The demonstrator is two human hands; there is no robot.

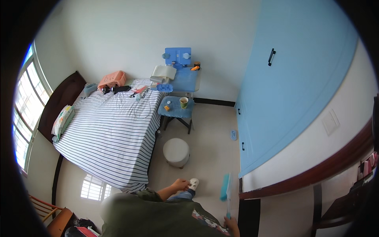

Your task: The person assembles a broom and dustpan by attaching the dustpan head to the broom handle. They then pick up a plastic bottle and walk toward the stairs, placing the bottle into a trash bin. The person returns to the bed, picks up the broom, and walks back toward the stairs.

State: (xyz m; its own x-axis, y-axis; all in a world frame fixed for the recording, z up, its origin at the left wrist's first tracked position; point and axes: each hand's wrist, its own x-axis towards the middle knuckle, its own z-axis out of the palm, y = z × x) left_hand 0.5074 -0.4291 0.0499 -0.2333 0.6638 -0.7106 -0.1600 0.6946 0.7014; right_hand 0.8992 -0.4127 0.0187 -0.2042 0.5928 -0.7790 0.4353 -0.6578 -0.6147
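Observation:
My right hand, low at the right of my body, is closed round the handle of a bed brush. Its turquoise bristles point up and to the left, and a pale back and handle run down to my fingers. My left hand is held in front of my waist with the fingers curled together; whatever they hold, if anything, is hidden. Just beyond it, one of my feet shows in a white patterned shoe. Nearest ahead stands a round white stool on the pale floor.
Left is a bed with a striped sheet, a pillow and a pink basket. Ahead are a small blue stool bearing a paper cup and a blue desk. Light-blue wardrobe doors line the right.

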